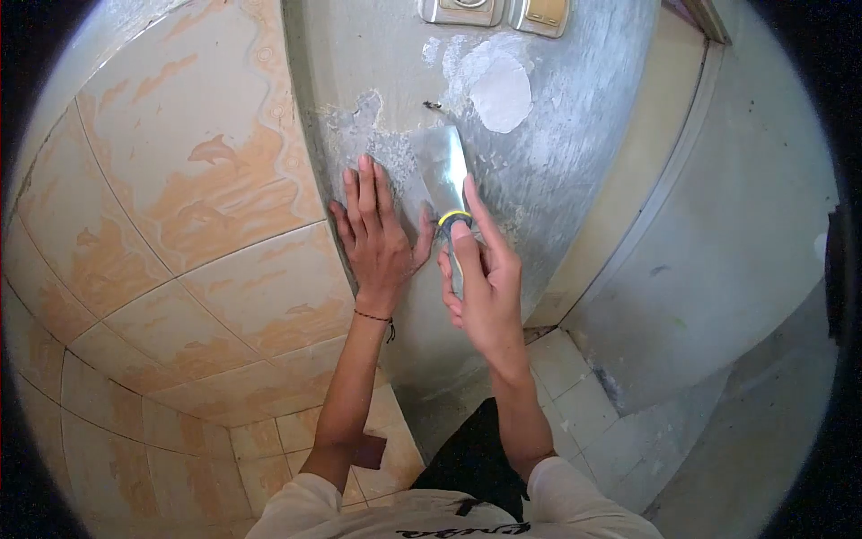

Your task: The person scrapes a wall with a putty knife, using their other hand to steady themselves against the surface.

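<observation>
My right hand (486, 278) grips the handle of a putty knife (446, 171), its index finger stretched along the metal blade. The blade points up and lies against the grey wall (575, 171), by a rough, flaking patch (395, 148). A yellow ring marks where the handle meets the blade. My left hand (377, 234) rests flat on the wall left of the knife, fingers spread, with nothing held. Above the blade tip is a small dark hole (433, 106). A white patch (501, 90) sits higher up to the right.
Two switch or socket plates (462, 9) are at the top of the wall. Tiles with dolphin pictures (197, 144) cover the wall on the left. A door frame (642, 207) stands to the right, with a grey surface (718, 225) beyond. Pale floor tiles (575, 404) lie below.
</observation>
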